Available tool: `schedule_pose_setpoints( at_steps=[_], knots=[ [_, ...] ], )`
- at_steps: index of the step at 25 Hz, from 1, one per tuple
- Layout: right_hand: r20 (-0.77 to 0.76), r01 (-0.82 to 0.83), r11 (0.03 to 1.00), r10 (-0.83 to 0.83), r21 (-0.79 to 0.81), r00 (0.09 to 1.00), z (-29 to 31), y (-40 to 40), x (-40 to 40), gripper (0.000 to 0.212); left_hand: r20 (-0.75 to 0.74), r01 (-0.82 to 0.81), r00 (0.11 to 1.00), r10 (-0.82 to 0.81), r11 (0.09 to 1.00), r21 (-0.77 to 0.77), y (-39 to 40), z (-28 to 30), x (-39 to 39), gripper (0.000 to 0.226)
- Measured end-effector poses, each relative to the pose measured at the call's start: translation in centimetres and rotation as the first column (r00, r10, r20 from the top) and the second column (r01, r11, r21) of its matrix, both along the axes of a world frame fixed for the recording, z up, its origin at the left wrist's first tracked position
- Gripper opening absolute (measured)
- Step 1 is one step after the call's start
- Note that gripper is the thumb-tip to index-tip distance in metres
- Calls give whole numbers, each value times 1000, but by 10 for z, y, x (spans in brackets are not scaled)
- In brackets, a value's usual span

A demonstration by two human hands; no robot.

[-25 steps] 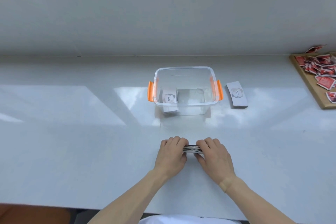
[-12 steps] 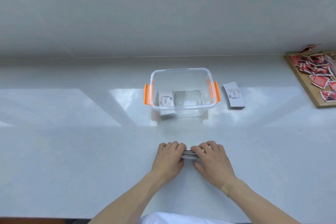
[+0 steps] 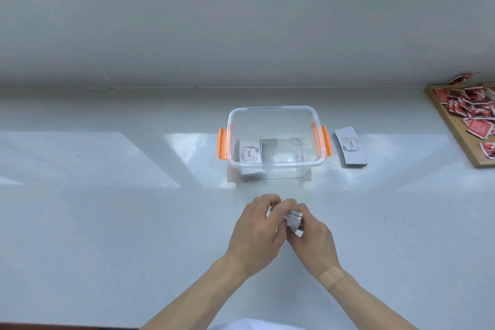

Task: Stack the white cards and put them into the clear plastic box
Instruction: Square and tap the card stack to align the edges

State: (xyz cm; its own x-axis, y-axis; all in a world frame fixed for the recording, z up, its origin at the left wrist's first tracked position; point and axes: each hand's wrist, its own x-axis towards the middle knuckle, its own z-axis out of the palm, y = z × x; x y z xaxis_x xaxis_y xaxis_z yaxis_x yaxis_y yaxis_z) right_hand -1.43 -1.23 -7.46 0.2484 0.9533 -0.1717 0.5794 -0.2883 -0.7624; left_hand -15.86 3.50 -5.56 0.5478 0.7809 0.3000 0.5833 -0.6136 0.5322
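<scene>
A stack of white cards (image 3: pixel 292 218) sits between my two hands in front of the box, tilted and lifted off the white counter. My left hand (image 3: pixel 257 233) grips its left end and my right hand (image 3: pixel 312 236) holds its right end from below. The clear plastic box (image 3: pixel 273 166) with orange handles stands open just beyond them. Inside it, at the left, lies a stack of white cards (image 3: pixel 249 154) with "love" printed on top. Another stack of white cards (image 3: pixel 350 148) lies on the counter right of the box.
A wooden board (image 3: pixel 455 131) with several red packets lies at the far right edge. A grey wall runs behind the counter, under a dark window frame. The counter's near edge shows at the bottom left.
The stack lay flat on the counter with both hands pressed on its ends. Now both hands have raised and turned it, gripping it between them.
</scene>
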Motion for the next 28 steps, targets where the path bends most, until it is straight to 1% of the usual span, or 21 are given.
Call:
schedule_pose_setpoints(
  at_steps=[2, 4, 6, 8, 10, 14, 16, 19, 21, 24, 26, 28],
  knots=[
    [33, 21, 998, -23, 53, 999, 0, 3, -3, 32, 1, -8, 1000, 8, 992, 126, -3, -6, 3, 48],
    [71, 11, 996, -17, 87, 997, -1, 4, -5, 34, -13, -1, 1000, 3, 986, 165, -5, -16, 0, 51],
    [93, -6, 999, 2, 40, 996, -5, 1, -6, 30, -81, 33, 996, -22, 989, 143, -10, -27, -4, 58],
    [126, -40, 999, 44, -33, 991, -12, -1, -8, 23, -182, 68, 982, -53, 995, 78, -14, -36, -10, 66],
    [156, -69, 996, 76, -51, 985, -16, -3, -7, 21, -224, 74, 972, -66, 997, 27, -15, -38, -13, 73],
    [214, -78, 997, 77, -2, 974, -20, -6, -2, 24, -182, 58, 982, -53, 998, 19, -18, -39, -9, 76],
    [220, -81, 996, 84, -25, 972, -24, -9, -2, 24, -194, 58, 980, -54, 998, 16, -24, -43, -9, 79],
    [177, -82, 995, 92, -65, 980, -31, -9, -1, 21, -224, 45, 974, -45, 999, -3, -28, -48, -8, 79],
    [139, -74, 995, 82, -64, 987, -32, -9, 2, 24, -238, 28, 971, -29, 1000, -8, -26, -48, -5, 78],
    [122, -49, 999, 49, -6, 991, -32, -20, 3, 33, -241, 25, 970, -35, 999, -46, -25, -45, -2, 76],
    [131, -13, 998, 6, 56, 991, -31, -26, 2, 29, -250, 40, 967, -53, 998, -58, -24, -42, 0, 77],
    [119, 8, 998, -16, 61, 993, -25, -24, 4, 23, -261, 54, 963, -70, 996, -69, -22, -36, 2, 82]
  ],
)
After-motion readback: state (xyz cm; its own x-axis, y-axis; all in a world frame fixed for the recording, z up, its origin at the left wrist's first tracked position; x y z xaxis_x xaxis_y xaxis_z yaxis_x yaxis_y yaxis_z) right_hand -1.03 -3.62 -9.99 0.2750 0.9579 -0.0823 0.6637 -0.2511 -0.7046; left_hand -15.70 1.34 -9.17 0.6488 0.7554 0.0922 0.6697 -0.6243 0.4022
